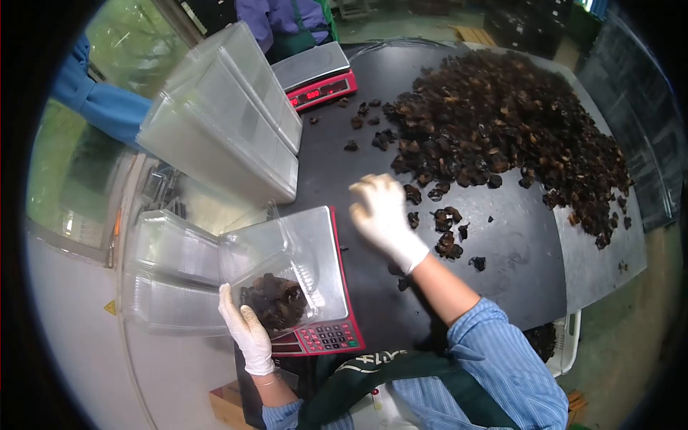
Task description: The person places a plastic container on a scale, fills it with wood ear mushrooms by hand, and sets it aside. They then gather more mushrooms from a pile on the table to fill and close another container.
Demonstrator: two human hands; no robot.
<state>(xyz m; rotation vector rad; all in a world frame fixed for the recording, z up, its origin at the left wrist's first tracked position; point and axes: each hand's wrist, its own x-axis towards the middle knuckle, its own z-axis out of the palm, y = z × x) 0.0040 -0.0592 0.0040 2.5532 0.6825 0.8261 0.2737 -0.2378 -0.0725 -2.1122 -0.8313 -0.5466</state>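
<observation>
My left hand [247, 331], in a white glove, grips the near left side of a clear plastic clamshell box [297, 251], thumb over its edge. The box rests on the silver plate of a red-framed scale [326, 297]. Inside lies a clump of dark, crinkled pieces [274, 301] resembling wood ear mushrooms. To the right of the scale, my right hand [387, 218], also white-gloved, is above the black table, its fingers loosely bent and apart. Nothing shows in it. A few loose wood ear mushrooms [448, 229] lie just right of that hand.
A large heap of wood ear mushrooms [509, 122] covers the table's far right. Tall stacks of clear boxes [222, 122] stand at the far left, with more nested boxes [172, 272] nearer. Behind is a second red scale [315, 75], with a person in purple [290, 18] beyond.
</observation>
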